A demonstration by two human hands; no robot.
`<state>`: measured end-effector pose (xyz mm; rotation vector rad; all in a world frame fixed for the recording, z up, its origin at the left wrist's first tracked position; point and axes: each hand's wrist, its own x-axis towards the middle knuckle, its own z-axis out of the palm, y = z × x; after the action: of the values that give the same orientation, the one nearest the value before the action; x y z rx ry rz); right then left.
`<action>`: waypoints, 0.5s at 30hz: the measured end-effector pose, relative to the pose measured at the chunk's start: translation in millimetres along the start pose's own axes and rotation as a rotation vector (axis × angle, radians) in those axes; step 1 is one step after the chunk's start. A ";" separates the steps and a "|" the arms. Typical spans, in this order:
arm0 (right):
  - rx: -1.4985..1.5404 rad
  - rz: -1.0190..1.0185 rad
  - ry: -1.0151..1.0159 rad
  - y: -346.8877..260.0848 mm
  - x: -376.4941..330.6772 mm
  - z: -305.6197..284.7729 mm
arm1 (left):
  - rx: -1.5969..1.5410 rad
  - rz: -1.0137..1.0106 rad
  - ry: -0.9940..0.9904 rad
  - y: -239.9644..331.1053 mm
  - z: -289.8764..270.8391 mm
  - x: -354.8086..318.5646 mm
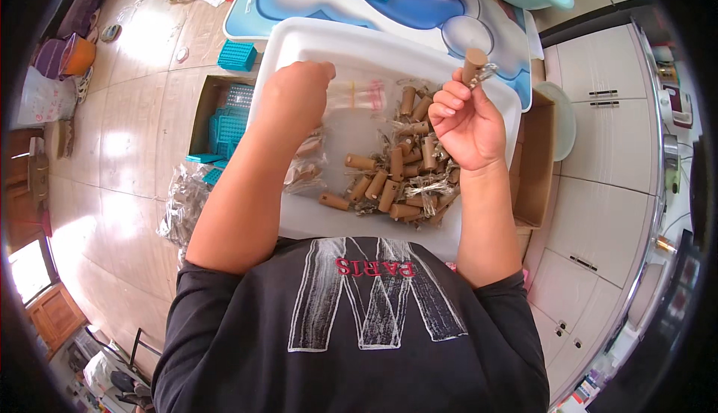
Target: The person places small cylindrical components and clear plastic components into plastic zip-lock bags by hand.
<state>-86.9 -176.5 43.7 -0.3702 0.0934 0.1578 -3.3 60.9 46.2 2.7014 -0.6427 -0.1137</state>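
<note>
R hand [476, 135] is pinching a brown cylinder [473, 66] w/ metal chain [488, 74] in its fingers over the white tray's [348, 140] far right side. L hand [293, 95] is hovering far left (fingertips hidden, can't tell if grasping). Poss. risk: chain could be snagging on the heaped cylinders [396, 164], or a loose pinch could be dropping it.
</note>
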 end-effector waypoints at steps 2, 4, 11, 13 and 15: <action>0.064 0.018 -0.024 -2.2 0.0 0.1 | 0.011 0.018 -0.025 3.9 -0.9 0.8; 0.028 -0.003 -0.095 -3.4 -1.0 0.3 | 0.008 0.019 0.055 11.1 -7.6 0.4; -0.177 -0.104 -0.111 6.1 0.2 11.2 | -1.076 -0.136 -0.094 6.9 -9.7 4.9; -0.545 -0.368 0.121 8.0 -0.5 12.5 | -1.242 -0.198 -0.220 12.5 -9.4 4.7; -0.701 -0.459 0.161 12.5 -2.1 17.7 | -1.278 -0.219 -0.211 11.0 -2.2 7.3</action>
<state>-90.0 -158.8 56.0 -1.0907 0.1083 -0.3067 -1.1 49.2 52.3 1.4997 -0.1713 -0.6256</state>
